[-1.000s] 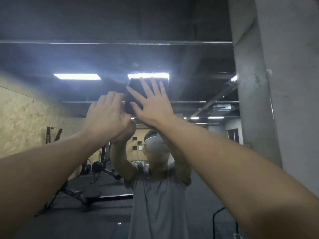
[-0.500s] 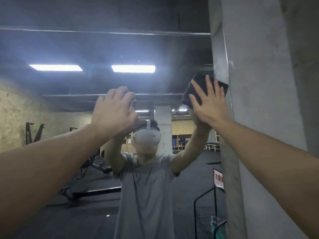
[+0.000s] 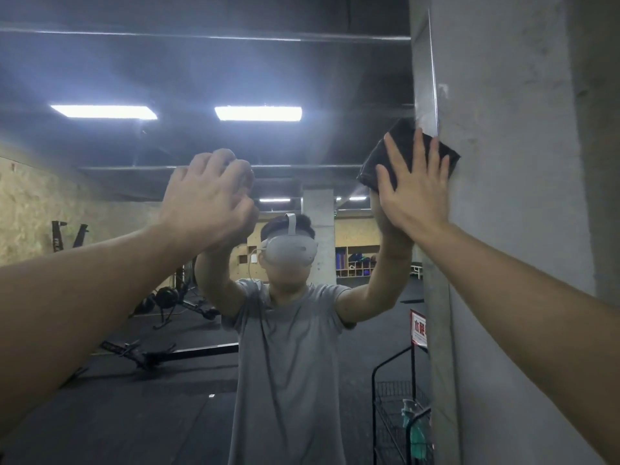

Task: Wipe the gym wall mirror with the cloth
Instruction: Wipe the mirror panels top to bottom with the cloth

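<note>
A big gym room shows in the mirror [image 3: 201, 78], with two bright ceiling lights [image 3: 258, 113] above and a dark floor [image 3: 134, 414] below. A gray concrete pillar [image 3: 503, 229] stands on the right, just beside the mirror's edge.

In the head view, the right hand [image 3: 414, 189] is flat, with straight fingers spread wide. It presses a dark cloth [image 3: 401, 142] against the glass, high up at the mirror's right edge, touching the pillar. The left hand [image 3: 208, 199] is up near the glass with its fingers loosely bent, and it holds nothing.

The mirror shows a person in a gray shirt [image 3: 288, 364] with both arms up. Gym machines [image 3: 167, 303] sit on the floor to the left. A wire cart [image 3: 399, 414] stands low on the right.
</note>
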A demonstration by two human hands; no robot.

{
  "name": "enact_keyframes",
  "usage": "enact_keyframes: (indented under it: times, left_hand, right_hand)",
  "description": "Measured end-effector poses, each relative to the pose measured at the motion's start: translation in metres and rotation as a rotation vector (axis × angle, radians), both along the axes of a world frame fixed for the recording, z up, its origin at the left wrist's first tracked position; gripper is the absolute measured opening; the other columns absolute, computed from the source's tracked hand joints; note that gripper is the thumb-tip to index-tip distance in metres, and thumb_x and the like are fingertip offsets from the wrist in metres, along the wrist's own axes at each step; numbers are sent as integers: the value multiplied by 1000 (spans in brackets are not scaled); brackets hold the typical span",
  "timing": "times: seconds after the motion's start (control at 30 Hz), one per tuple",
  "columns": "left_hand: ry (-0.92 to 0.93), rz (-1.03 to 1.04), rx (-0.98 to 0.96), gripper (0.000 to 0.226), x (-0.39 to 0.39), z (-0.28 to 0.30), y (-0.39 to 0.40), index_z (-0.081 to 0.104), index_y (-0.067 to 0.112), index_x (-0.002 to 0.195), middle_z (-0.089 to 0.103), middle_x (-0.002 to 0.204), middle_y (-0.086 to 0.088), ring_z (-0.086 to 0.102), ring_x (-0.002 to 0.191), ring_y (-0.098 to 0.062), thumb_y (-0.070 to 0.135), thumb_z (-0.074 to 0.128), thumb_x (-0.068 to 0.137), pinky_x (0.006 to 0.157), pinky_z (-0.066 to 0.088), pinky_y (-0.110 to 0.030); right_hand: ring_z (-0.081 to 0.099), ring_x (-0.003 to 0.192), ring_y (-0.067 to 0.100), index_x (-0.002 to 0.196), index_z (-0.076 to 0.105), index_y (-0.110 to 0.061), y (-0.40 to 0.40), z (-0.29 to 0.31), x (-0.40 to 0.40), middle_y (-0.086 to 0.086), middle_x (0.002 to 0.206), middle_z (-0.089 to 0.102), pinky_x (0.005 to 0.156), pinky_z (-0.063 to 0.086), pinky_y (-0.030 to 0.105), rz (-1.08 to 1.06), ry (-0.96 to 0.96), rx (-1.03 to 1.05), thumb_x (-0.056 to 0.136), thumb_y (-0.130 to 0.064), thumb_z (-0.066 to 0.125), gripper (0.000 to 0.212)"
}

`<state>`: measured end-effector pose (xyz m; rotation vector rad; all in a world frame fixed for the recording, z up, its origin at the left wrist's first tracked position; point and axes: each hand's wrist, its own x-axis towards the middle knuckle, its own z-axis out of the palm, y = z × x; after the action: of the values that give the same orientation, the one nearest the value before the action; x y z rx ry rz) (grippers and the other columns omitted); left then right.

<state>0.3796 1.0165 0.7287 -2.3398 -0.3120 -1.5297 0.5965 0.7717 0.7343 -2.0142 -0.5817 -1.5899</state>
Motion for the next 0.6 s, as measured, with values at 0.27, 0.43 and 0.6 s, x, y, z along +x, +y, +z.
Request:
enact_keyframes:
  times: [0.27,0.43,0.6]
  left_hand:
    - [-7,0,-2,53,-52,-4,67,51,21,132,48,136,-4,44,125,-29,43,35,86,106,38,-49]
    - [-72,7,-49,50,-103,-7,145,49,24,139,46,146,-3,41,134,-26,44,41,94,110,40,-50]
    - [-106,55,-24,47,-129,-15,206,48,21,144,45,153,-4,42,139,-27,37,52,100,105,46,-50]
  right_hand:
    - [-1,158,38,165,11,-38,102,-5,-70,11,173,2,127,-1,56,21,15,17,106,-53,21,61]
    - [-12,158,36,163,3,-43,218,13,-144,8,173,-8,126,-5,58,60,-61,-173,105,-57,17,61]
    - [-15,157,35,162,0,-45,306,16,-203,7,173,-12,126,-4,58,30,-179,-408,105,-61,12,60]
